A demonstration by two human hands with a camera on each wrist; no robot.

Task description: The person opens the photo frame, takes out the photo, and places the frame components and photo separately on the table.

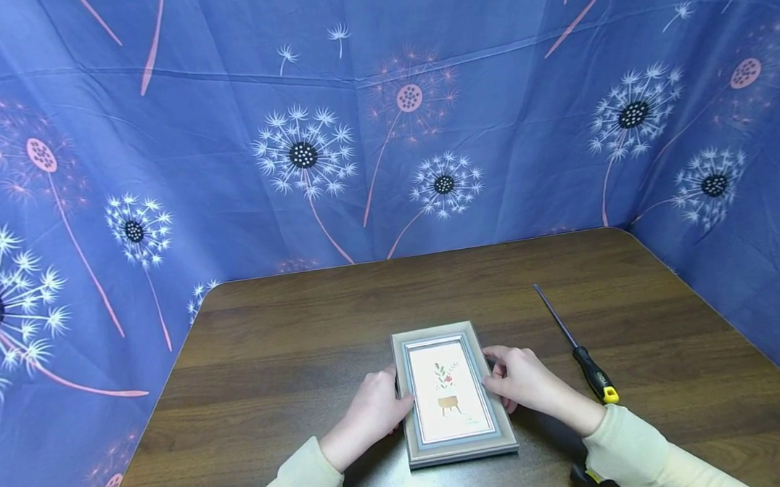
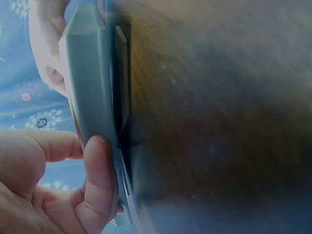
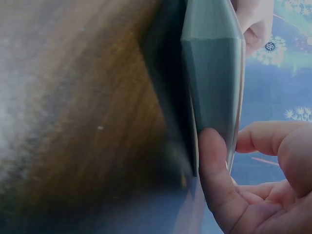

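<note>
A picture frame (image 1: 461, 449) with a pale greenish-grey rim and bluish inner border is held between both hands, its front facing up. Inside it shows a white print (image 1: 429, 387) of a leafy plant with a red flower over a brown stool-like pot. The left hand (image 1: 374, 404) pinches the left side, thumb on the front face. Opposite it, the right hand (image 1: 527, 379) grips the right side, thumb also at the front. In both wrist views fingers wrap the frame's thick edge (image 2: 87, 83), and a thin dark panel (image 3: 168, 87) juts from its back, above the wood.
A screwdriver (image 1: 590, 371) with a black and yellow handle lies right of the right hand, its shaft pointing away. Another black and yellow object (image 1: 579, 476) is partly covered by the right sleeve. Behind the brown wooden table (image 1: 290, 349) hangs a blue dandelion-print cloth (image 1: 230, 170).
</note>
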